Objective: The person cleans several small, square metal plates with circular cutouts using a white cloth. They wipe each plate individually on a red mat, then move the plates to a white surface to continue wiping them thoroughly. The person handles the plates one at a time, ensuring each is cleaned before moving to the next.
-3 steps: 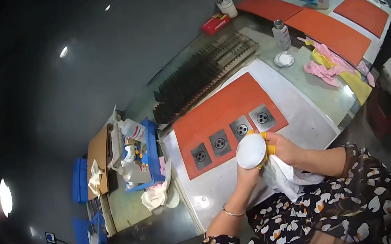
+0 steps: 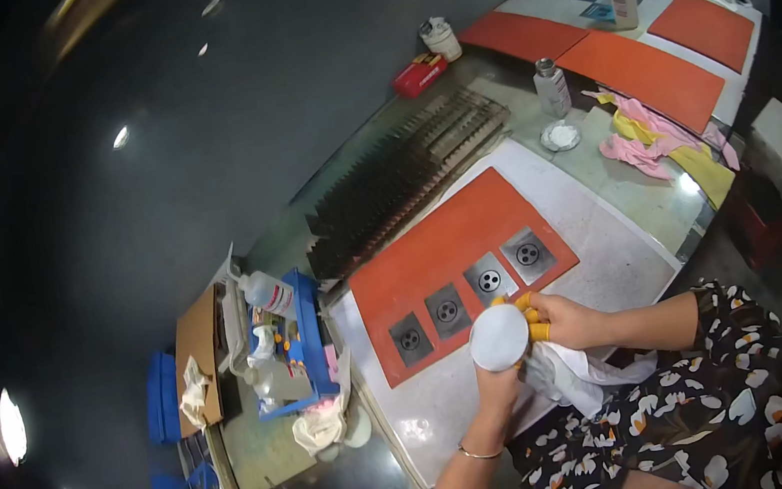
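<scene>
My left hand [image 2: 501,389] is closed around a round white disc [image 2: 499,340], holding it up with its flat face showing. Yellow finger covers are on the fingertips of my right hand [image 2: 562,320], which is closed at the disc's right edge. A white cloth [image 2: 573,379] hangs from under the right fingers toward my lap; how they grip it is partly hidden. Just beyond my hands is an orange mat [image 2: 432,248]. Along its near side lie several square grey metal plates [image 2: 446,310], each with a dark round three-hole mark.
Behind the mat stands a long dark slotted rack [image 2: 401,172]. A blue basket [image 2: 307,328] with bottles is at left. At right are a metal-topped bottle [image 2: 552,89], a small dish [image 2: 560,135] and pink and yellow cloths [image 2: 644,146]. More orange mats [image 2: 648,69] lie beyond.
The whole view has shifted slightly. My hands and the disc sit a little nearer to me, and my fingertips no longer overlap the third plate as much. The grip looks the same.
</scene>
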Demonstrator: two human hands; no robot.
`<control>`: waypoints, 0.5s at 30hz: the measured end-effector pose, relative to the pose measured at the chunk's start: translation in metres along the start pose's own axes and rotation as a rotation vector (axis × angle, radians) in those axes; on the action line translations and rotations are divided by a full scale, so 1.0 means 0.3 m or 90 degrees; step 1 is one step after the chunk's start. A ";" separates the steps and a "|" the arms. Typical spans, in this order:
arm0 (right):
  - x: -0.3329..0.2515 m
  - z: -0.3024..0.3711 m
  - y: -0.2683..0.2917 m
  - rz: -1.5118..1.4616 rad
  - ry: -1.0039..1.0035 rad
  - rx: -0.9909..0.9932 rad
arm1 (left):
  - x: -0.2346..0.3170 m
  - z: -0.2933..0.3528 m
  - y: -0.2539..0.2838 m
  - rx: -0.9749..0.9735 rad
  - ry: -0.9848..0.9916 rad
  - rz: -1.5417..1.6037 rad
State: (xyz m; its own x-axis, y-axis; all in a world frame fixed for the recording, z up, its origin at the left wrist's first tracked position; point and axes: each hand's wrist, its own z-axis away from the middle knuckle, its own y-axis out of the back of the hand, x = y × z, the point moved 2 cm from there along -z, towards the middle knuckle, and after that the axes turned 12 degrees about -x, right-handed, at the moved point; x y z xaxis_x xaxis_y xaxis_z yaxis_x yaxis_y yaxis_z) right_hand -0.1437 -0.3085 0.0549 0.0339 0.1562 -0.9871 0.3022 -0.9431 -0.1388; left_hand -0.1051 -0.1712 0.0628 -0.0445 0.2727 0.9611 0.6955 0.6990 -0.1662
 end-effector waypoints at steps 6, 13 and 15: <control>-0.144 -0.024 0.018 0.455 -0.029 -0.149 | 0.038 0.087 0.109 -0.031 0.043 -0.091; -0.052 -0.169 -0.157 0.061 0.088 -0.243 | 0.176 0.047 0.212 -0.302 0.183 -0.329; -0.066 -0.195 -0.210 -0.040 0.091 -0.239 | 0.138 0.117 0.227 -0.184 0.315 -0.101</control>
State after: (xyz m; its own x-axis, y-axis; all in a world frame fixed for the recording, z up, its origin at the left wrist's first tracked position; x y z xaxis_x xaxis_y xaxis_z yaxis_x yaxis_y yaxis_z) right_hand -0.1076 -0.2350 0.0878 0.1289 0.2741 -0.9530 0.6334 -0.7622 -0.1336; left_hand -0.0849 -0.0891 0.0837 0.1277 -0.2096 0.9694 0.8781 0.4784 -0.0122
